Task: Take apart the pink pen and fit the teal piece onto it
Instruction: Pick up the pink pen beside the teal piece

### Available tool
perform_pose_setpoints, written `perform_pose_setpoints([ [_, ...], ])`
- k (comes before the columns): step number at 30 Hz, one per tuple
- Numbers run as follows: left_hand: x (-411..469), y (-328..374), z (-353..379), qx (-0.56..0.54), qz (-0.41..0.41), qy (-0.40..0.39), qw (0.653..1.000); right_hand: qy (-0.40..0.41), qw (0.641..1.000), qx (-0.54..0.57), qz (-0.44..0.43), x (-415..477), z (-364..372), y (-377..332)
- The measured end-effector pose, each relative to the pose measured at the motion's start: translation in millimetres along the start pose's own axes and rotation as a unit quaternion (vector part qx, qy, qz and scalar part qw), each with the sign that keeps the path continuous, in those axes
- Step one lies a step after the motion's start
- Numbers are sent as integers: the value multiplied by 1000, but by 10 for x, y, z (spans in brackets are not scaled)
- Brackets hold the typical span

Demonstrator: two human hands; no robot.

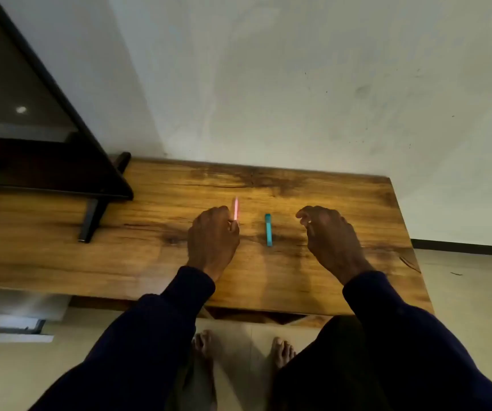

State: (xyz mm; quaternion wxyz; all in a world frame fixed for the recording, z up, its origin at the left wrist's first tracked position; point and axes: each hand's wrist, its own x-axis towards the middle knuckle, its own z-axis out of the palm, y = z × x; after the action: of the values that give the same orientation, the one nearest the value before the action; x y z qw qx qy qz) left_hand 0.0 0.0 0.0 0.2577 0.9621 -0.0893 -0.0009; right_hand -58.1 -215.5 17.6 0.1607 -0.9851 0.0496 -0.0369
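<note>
Nearest the camera, at six o'clock, two bare feet [243,348] stand on a pale tiled floor [473,295], partly hidden by the person's dark navy sleeves [161,321] that reach up from the lower corners of the view. Just beyond the feet runs the near edge of a wooden table [298,286] with strong grain and dark knots.

Over the tabletop, at about eleven o'clock from the table's middle, the left hand [212,238] is curled shut around the lower part of the pink pen [235,208]. The pen stands nearly upright out of the fingers, its upper end blurred and pointing toward twelve o'clock, lifted clear of the wood.

At about one o'clock from the table's middle, the right hand [327,235] hovers above the table with fingers loosely bent and parted, holding nothing; a small pale spot shows near its thumb, too small to identify.

Between the two hands, the teal piece [268,230] lies flat on the table, a short straight bar with its long axis running from six to twelve o'clock. It is apart from both hands, somewhat nearer the pink pen than the right hand.

Farther off, at nine to ten o'clock, a dark-framed stand [90,185] rests with one foot on the table's left part. Behind everything, at twelve o'clock, rises a plain whitish wall [298,84] with faint scuffs.
</note>
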Motion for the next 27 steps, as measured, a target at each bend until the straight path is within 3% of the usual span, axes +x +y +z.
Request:
perform_pose_setpoints([
  [4,205,-85,180,-1,-54,-26,998,18,1000,17,14,123,39,129],
  [10,303,-138,226,-17,-72,-54,996,58,995,73,24,165,83,242],
  [18,30,-85,-203,-213,-43,-46,975,51,983,172,31,97,57,51],
  [27,-333,-33,-591,-358,-48,-70,930,62,880,467,63,32,-271,-753],
])
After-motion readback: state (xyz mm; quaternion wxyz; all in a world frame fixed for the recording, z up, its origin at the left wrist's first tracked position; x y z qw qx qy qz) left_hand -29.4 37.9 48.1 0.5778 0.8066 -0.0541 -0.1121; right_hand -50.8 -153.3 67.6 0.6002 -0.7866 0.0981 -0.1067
